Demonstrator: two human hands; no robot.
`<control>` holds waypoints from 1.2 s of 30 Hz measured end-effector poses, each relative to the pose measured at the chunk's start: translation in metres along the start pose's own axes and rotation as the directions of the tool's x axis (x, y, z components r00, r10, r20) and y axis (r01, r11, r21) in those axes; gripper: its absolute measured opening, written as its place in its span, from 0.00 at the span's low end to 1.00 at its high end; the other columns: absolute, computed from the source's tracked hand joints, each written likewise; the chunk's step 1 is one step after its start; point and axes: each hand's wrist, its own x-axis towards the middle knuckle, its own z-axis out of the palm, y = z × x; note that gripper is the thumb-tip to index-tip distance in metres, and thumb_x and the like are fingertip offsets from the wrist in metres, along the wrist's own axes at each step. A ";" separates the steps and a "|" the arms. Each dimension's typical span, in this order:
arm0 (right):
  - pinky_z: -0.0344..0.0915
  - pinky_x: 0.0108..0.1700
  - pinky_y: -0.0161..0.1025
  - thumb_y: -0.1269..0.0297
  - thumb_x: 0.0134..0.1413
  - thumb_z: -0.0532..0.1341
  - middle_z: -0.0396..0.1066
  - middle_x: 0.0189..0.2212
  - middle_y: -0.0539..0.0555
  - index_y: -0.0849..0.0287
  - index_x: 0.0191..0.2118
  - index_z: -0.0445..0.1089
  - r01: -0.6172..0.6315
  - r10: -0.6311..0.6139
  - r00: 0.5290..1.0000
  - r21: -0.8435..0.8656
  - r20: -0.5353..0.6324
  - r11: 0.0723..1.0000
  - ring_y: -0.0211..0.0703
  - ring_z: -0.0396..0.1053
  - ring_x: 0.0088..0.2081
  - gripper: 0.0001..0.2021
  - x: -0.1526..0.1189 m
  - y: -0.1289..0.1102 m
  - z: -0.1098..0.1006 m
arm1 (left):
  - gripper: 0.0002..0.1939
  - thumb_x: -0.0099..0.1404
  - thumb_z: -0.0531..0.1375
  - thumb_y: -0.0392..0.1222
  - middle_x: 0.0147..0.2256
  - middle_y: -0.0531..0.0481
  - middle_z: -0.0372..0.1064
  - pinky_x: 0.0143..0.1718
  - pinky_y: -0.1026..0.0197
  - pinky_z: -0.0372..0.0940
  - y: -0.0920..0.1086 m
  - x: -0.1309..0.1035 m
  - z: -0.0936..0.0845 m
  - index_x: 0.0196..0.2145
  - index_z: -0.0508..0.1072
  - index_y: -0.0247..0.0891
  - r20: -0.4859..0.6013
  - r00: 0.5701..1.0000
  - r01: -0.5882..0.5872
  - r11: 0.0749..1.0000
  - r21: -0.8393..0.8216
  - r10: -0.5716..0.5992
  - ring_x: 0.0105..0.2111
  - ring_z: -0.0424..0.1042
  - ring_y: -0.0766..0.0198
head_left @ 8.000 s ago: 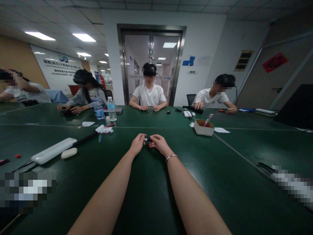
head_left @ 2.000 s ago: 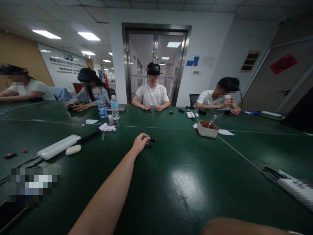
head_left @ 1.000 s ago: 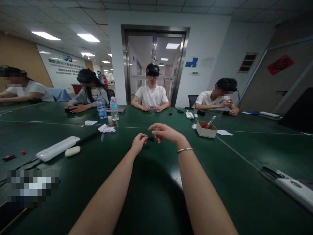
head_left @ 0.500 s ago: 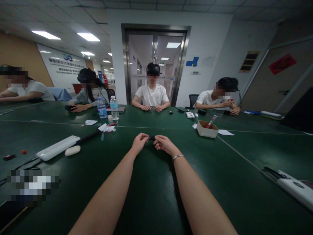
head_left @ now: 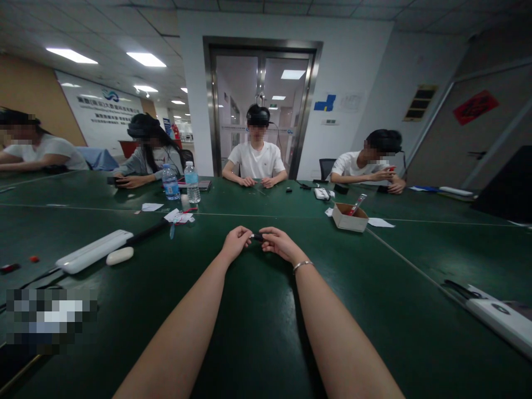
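Your left hand (head_left: 238,243) pinches the left end of a small dark object (head_left: 257,237). That object bridges the short gap over to your right hand (head_left: 280,244), which pinches its right end above the green surface (head_left: 257,316), a silver bracelet (head_left: 303,266) around the wrist. Farther right sits an open box (head_left: 349,223).

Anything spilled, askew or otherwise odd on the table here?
Nothing looks spilled or damaged. Loose paper scraps near the two bottles look untidy, scattered on the tabletop. The small black object between left hand and right hand is too small to judge.
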 end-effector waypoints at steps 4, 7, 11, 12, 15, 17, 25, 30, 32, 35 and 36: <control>0.72 0.32 0.33 0.75 0.49 0.62 0.70 0.26 0.52 0.63 0.42 0.67 0.000 0.000 1.000 0.001 0.028 1.000 0.37 0.72 0.26 0.13 -0.001 0.001 -0.003 | 0.12 0.58 0.56 0.48 0.18 0.54 0.64 0.21 0.67 0.57 -0.004 0.001 0.000 0.30 0.67 0.35 0.021 1.000 0.013 1.000 0.019 -0.014 0.17 0.62 0.70; 0.72 0.33 0.34 0.77 0.47 0.62 0.70 0.27 0.52 0.62 0.41 0.67 -0.005 0.005 1.000 0.005 0.007 1.000 0.37 0.72 0.27 0.13 -0.002 0.000 -0.002 | 0.13 0.57 0.58 0.49 0.19 0.54 0.64 0.22 0.67 0.58 -0.005 0.001 0.001 0.32 0.67 0.35 0.064 0.998 0.005 1.000 -0.009 -0.004 0.18 0.63 0.70; 0.73 0.34 0.34 0.76 0.46 0.64 0.69 0.28 0.51 0.62 0.39 0.67 0.002 -0.002 1.000 0.026 0.001 1.000 0.37 0.73 0.27 0.12 -0.002 0.000 -0.002 | 0.15 0.53 0.62 0.46 0.21 0.53 0.66 0.26 0.64 0.62 -0.005 -0.001 0.003 0.34 0.67 0.34 0.105 0.994 -0.006 1.000 -0.019 0.008 0.22 0.67 0.67; 0.73 0.33 0.34 0.75 0.47 0.64 0.69 0.29 0.51 0.62 0.39 0.67 0.004 -0.004 1.000 0.031 -0.002 1.000 0.37 0.73 0.27 0.11 -0.002 0.000 -0.003 | 0.15 0.53 0.61 0.47 0.22 0.52 0.67 0.27 0.64 0.62 -0.005 -0.001 0.003 0.34 0.67 0.34 0.105 0.994 0.002 1.000 -0.004 -0.001 0.22 0.67 0.67; 0.72 0.32 0.34 0.72 0.48 0.64 0.69 0.28 0.51 0.61 0.36 0.66 0.003 -0.003 1.000 0.039 -0.003 0.999 0.37 0.73 0.26 0.08 -0.001 0.000 -0.003 | 0.14 0.57 0.58 0.51 0.21 0.51 0.68 0.27 0.63 0.61 -0.005 -0.002 0.002 0.31 0.68 0.35 0.102 0.995 0.003 0.996 0.089 -0.012 0.21 0.67 0.66; 0.72 0.32 0.34 0.72 0.48 0.65 0.69 0.28 0.51 0.62 0.35 0.66 -0.002 0.002 1.000 0.038 0.011 0.999 0.37 0.73 0.26 0.09 -0.002 0.000 -0.002 | 0.18 0.59 0.54 0.55 0.21 0.51 0.68 0.26 0.64 0.60 -0.005 -0.002 0.002 0.27 0.68 0.37 0.105 0.994 -0.026 0.981 0.190 0.006 0.21 0.67 0.65; 0.72 0.31 0.33 0.75 0.47 0.64 0.70 0.28 0.51 0.62 0.35 0.66 -0.014 0.013 0.999 0.037 0.030 0.999 0.37 0.72 0.25 0.08 -0.002 -0.003 0.000 | 0.24 0.62 0.48 0.57 0.21 0.50 0.68 0.26 0.63 0.57 -0.003 -0.006 0.002 0.21 0.70 0.38 0.036 0.999 -0.026 0.923 0.383 0.013 0.21 0.67 0.63; 0.72 0.31 0.33 0.74 0.48 0.64 0.69 0.27 0.51 0.62 0.35 0.66 -0.013 0.012 1.000 0.043 0.010 0.999 0.38 0.72 0.25 0.08 -0.001 -0.001 -0.001 | 0.14 0.59 0.56 0.49 0.34 0.51 0.69 0.28 0.65 0.60 -0.003 -0.007 0.003 0.40 0.69 0.41 0.044 0.996 -0.090 0.971 0.219 0.082 0.24 0.67 0.67; 0.72 0.31 0.33 0.74 0.47 0.64 0.70 0.27 0.51 0.62 0.36 0.66 -0.010 0.009 1.000 0.037 0.020 0.999 0.38 0.73 0.25 0.08 0.000 0.000 -0.001 | 0.14 0.59 0.55 0.48 0.29 0.53 0.67 0.27 0.65 0.60 -0.004 -0.006 0.003 0.41 0.68 0.40 0.053 0.995 -0.094 0.971 0.218 0.084 0.23 0.66 0.67; 0.72 0.31 0.33 0.74 0.46 0.64 0.70 0.28 0.52 0.63 0.36 0.66 -0.007 0.006 0.999 0.031 0.032 1.000 0.38 0.73 0.25 0.09 0.000 0.000 -0.002 | 0.17 0.62 0.51 0.53 0.21 0.56 0.62 0.24 0.66 0.57 -0.005 -0.006 0.002 0.39 0.69 0.39 0.068 0.995 -0.083 0.959 0.273 0.066 0.21 0.63 0.67; 0.73 0.31 0.34 0.74 0.46 0.64 0.70 0.28 0.51 0.63 0.36 0.66 -0.007 0.006 0.999 0.030 0.035 1.000 0.39 0.73 0.25 0.09 0.000 0.000 -0.001 | 0.19 0.62 0.49 0.55 0.19 0.56 0.60 0.23 0.66 0.56 -0.005 -0.006 0.002 0.38 0.69 0.38 0.072 0.996 -0.076 0.953 0.294 0.057 0.20 0.62 0.67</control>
